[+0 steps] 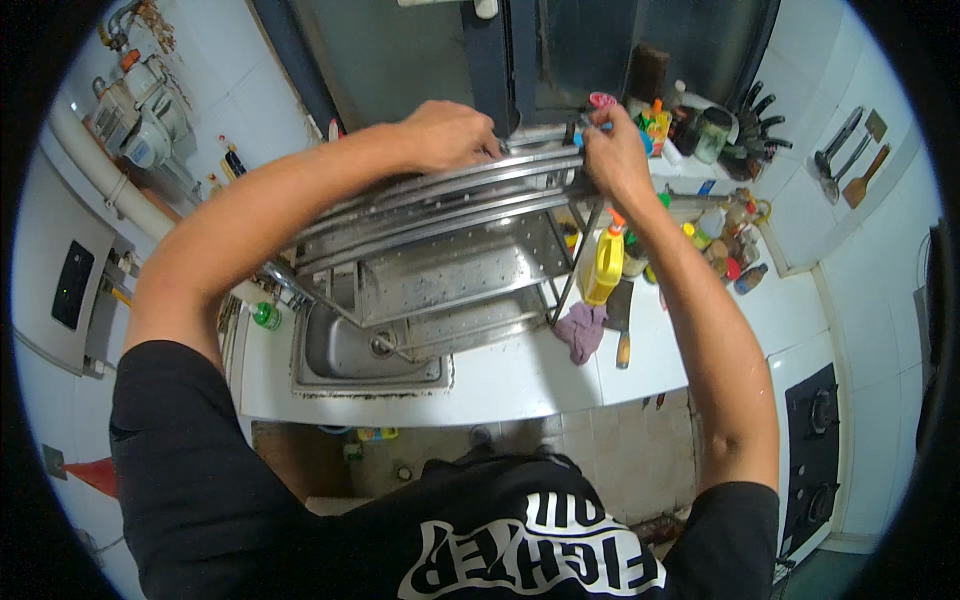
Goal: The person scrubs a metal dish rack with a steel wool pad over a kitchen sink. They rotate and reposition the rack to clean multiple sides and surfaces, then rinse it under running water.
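A tiered stainless steel dish rack (465, 262) with perforated trays stands over the steel sink (337, 367) and the white counter beside it. My left hand (450, 136) is at the far side of its top tier, fingers bent down; what lies under them is hidden. My right hand (616, 154) is at the rack's top right corner, fingers curled inward; I cannot tell whether they grip the frame. Right of the rack, a yellow spray bottle with an orange top (604, 262) stands near a crumpled purple cloth (582, 331) and a cleaver with a wooden handle (622, 349).
Jars and bottles (727, 255) crowd the counter at the right, below a knife block (750, 142) on the sill. A gas hob (814, 450) is at far right. A green bottle (265, 316) stands left of the sink, near a chrome tap (281, 276).
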### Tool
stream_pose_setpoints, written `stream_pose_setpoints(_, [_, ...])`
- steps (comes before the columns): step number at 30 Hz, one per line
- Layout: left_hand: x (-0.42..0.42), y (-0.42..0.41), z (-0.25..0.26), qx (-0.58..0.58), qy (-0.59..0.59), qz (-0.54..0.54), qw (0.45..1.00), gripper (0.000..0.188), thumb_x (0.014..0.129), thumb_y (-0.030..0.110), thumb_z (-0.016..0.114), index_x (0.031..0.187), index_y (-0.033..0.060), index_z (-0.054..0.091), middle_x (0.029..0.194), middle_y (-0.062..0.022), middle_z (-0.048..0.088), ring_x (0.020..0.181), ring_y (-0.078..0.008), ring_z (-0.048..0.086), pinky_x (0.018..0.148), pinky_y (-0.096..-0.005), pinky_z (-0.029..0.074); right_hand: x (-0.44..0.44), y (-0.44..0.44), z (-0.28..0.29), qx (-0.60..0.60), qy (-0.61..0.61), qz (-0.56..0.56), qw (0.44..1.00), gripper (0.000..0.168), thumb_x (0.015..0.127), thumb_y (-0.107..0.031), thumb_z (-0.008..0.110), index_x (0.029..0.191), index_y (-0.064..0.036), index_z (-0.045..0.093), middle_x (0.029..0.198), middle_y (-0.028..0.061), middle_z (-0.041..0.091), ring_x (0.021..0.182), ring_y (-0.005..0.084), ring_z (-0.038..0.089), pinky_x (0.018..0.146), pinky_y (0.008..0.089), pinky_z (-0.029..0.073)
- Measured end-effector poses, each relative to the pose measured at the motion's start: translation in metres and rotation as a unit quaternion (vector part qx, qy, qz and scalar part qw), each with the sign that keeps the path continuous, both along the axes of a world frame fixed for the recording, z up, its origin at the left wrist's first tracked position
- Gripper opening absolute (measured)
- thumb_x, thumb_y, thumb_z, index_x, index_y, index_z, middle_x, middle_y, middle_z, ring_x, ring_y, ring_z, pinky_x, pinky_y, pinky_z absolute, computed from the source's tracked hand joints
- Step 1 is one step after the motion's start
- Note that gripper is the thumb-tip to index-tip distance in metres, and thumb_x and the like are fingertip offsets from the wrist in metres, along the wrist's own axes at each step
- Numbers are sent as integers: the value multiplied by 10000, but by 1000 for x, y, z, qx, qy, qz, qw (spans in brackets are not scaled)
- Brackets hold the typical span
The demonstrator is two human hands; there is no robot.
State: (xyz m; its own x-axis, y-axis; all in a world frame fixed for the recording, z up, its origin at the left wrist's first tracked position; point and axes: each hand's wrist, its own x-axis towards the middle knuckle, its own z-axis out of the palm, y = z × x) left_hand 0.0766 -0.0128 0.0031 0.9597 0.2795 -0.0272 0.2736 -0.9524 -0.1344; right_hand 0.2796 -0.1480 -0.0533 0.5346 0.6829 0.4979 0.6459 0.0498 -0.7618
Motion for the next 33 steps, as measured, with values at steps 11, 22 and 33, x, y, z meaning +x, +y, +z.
stream_pose_setpoints(11, [5,13,-14,27,-59,-91,994,262,848,295,668,1034,123,735,930,-92,600,939,-328,618,788,-447,493,-6,9,-4,-15,21,-16,1000,306,848,-161,537,1093,15,587,1037,323,656,1039,473,623,923,488,478])
stream_pose_setpoints(22, [33,11,-11,-7,-84,-61,995,312,920,351,644,1174,197,738,991,-84,657,950,-302,632,825,-427,504,1,14,-5,-18,-3,-23,1000,390,815,-169,580,1156,19,603,1100,313,666,1078,462,633,971,472,481])
stream_pose_setpoints(33, [44,17,-23,23,-167,-192,967,334,877,210,651,1190,101,693,928,-109,606,956,-332,611,798,-432,489,8,15,-14,-2,-33,-23,999,317,874,-182,605,1116,23,601,1000,219,684,942,316,668,849,385,496])
